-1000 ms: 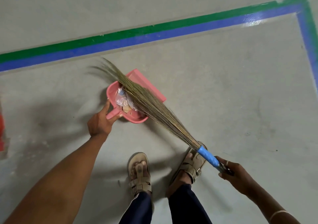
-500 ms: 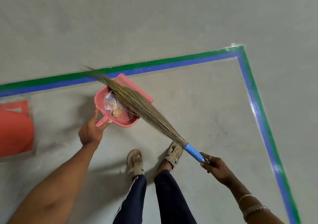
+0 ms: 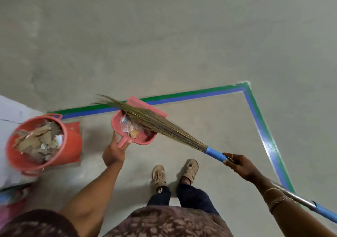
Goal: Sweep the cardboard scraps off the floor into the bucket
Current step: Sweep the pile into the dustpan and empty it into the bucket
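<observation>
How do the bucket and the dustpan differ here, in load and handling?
The bucket stands on the floor, untouched; the dustpan is held by its handle in the left hand. The bucket is heaped with brown cardboard scraps; the dustpan carries only a small pile, partly clear plastic. The broom lies across the dustpan, not the bucket. Both are reddish plastic and hold sweepings.

broom handle [image 3: 325, 211] cut off, bucket [image 3: 71, 145] blurred

Dustpan [image 3: 145, 106] pink; bucket [image 3: 73, 143] orange-red; broom [image 3: 164, 125] tan, handle wrap [image 3: 215, 153] blue; floor tape [image 3: 191, 96] green-blue; top [image 3: 164, 222] brown floral.
</observation>
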`<state>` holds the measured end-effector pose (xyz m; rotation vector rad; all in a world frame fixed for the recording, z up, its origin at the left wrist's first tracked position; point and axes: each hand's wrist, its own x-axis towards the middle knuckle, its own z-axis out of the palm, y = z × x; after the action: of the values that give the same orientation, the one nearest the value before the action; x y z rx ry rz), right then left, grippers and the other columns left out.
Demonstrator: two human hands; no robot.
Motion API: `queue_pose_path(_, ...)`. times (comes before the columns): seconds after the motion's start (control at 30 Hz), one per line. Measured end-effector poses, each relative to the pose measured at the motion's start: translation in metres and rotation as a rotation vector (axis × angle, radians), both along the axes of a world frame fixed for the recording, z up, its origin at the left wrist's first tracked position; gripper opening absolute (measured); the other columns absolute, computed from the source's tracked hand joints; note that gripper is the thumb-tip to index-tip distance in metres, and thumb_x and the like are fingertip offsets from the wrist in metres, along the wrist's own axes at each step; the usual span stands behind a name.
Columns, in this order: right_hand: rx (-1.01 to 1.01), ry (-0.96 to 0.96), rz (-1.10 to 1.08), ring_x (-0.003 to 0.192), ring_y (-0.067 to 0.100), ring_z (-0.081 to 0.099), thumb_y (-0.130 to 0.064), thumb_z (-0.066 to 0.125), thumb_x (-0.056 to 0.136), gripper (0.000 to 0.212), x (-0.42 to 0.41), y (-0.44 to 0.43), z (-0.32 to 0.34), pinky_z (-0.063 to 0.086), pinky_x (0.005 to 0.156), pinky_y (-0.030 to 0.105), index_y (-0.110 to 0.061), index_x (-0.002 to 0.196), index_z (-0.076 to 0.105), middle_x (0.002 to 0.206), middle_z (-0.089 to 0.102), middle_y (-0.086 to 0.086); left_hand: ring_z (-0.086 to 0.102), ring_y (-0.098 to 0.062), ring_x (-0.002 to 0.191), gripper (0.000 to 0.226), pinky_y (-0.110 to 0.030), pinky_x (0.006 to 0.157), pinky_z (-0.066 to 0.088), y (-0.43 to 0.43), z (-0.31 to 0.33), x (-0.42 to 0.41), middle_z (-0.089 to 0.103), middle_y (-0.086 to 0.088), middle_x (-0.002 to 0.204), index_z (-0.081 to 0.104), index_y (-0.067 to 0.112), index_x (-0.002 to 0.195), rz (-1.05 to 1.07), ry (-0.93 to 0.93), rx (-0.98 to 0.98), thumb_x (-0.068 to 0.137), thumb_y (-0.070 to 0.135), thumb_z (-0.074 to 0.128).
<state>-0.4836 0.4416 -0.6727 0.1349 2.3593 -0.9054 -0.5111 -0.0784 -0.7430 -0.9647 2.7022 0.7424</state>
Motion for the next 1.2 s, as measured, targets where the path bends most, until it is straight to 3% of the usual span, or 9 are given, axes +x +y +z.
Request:
queue_pose_path(0.13, 0.025, 0.053, 0.095, 0.064, 0.003, 0.061, -0.038, 0.066, 0.095, 0.021, -0.004, -0.011, 0.026, 0.051, 0.066, 0.030, -0.054, 0.108, 0.066, 0.067, 0.064, -0.014, 0.066, -0.043, 0.095, 0.086, -0.044, 0.073, 0.053, -0.005, 0.040, 0.037, 0.071, -0.020, 0.108, 0.036, 0.036, 0.152, 0.087, 0.024, 0.017, 0.079, 0.068, 0.067)
queue_pose_path(0.33, -0.049, 0.038, 0.277, 0.060, 0.002, 0.052, -0.048, 0.064, 0.093, 0.024, -0.026, -0.028, 0.023, 0.045, 0.061, 0.032, -0.048, 0.116, 0.068, 0.062, 0.055, -0.010, 0.066, -0.043, 0.096, 0.086, -0.043, 0.074, 0.052, -0.016, 0.066, 0.094, 0.070, -0.021, 0.106, 0.034, 0.036, 0.152, 0.253, 0.031, -0.014, 0.079, 0.068, 0.066)
queue_pose_path(0.47, -0.143, 0.052, 0.361, 0.059, 0.004, 0.050, -0.076, 0.062, 0.078, 0.045, -0.059, -0.042, 0.023, 0.044, 0.059, 0.030, -0.050, 0.114, 0.068, 0.061, 0.054, -0.010, 0.064, -0.045, 0.096, 0.086, -0.044, 0.076, 0.051, -0.019, 0.074, 0.128, 0.069, -0.022, 0.107, 0.032, 0.036, 0.153, 0.386, 0.050, -0.049, 0.080, 0.068, 0.065)
queue_pose_path(0.57, -0.136, 0.065, 0.481, 0.060, 0.003, 0.049, -0.054, 0.064, 0.091, 0.025, -0.081, -0.061, 0.038, 0.042, 0.059, 0.028, -0.043, 0.113, 0.069, 0.062, 0.054, -0.011, 0.064, -0.045, 0.095, 0.087, -0.045, 0.074, 0.050, -0.014, 0.085, 0.151, 0.069, -0.023, 0.106, 0.033, 0.035, 0.153, 0.473, 0.080, -0.077, 0.080, 0.067, 0.067)
queue_pose_path(0.63, -0.134, 0.086, 0.538, 0.061, 0.001, 0.049, -0.047, 0.062, 0.094, 0.024, -0.094, -0.073, 0.044, 0.041, 0.059, 0.026, -0.037, 0.113, 0.070, 0.064, 0.054, -0.011, 0.065, -0.046, 0.095, 0.085, -0.044, 0.073, 0.049, -0.012, 0.094, 0.163, 0.069, -0.023, 0.104, 0.035, 0.035, 0.152, 0.532, 0.089, -0.090, 0.080, 0.067, 0.066)
queue_pose_path(0.8, -0.157, 0.094, 0.637, 0.062, 0.001, 0.052, -0.062, 0.061, 0.089, 0.036, -0.113, -0.090, 0.045, 0.044, 0.063, 0.028, -0.036, 0.113, 0.070, 0.066, 0.058, -0.010, 0.065, -0.047, 0.094, 0.083, -0.041, 0.071, 0.045, -0.012, 0.109, 0.195, 0.069, -0.022, 0.106, 0.035, 0.037, 0.150, 0.623, 0.143, -0.127, 0.079, 0.071, 0.064)
queue_pose_path(0.9, -0.194, 0.104, 0.644, 0.063, 0.000, 0.055, -0.074, 0.061, 0.081, 0.050, -0.121, -0.105, 0.047, 0.046, 0.065, 0.026, -0.043, 0.118, 0.069, 0.067, 0.061, -0.011, 0.065, -0.048, 0.092, 0.082, -0.044, 0.072, 0.051, -0.019, 0.115, 0.209, 0.070, -0.024, 0.102, 0.039, 0.034, 0.149, 0.679, 0.167, -0.139, 0.079, 0.066, 0.068)
queue_pose_path(1.07, -0.188, 0.121, 0.704, 0.061, 0.004, 0.054, -0.059, 0.064, 0.086, 0.032, -0.117, -0.145, 0.060, 0.047, 0.061, 0.028, -0.046, 0.114, 0.070, 0.064, 0.058, -0.008, 0.065, -0.047, 0.096, 0.083, -0.042, 0.073, 0.048, -0.039, 0.123, 0.231, 0.070, -0.024, 0.107, 0.036, 0.037, 0.151, 0.723, 0.189, -0.155, 0.080, 0.066, 0.067)
queue_pose_path(1.2, -0.184, 0.146, 0.741, 0.061, 0.006, 0.053, -0.049, 0.067, 0.090, 0.034, -0.112, -0.184, 0.061, 0.047, 0.058, 0.026, -0.036, 0.122, 0.069, 0.061, 0.055, -0.008, 0.065, -0.045, 0.097, 0.082, -0.041, 0.072, 0.048, -0.070, 0.120, 0.251, 0.070, -0.018, 0.112, 0.034, 0.043, 0.150, 0.754, 0.201, -0.153, 0.079, 0.073, 0.063)
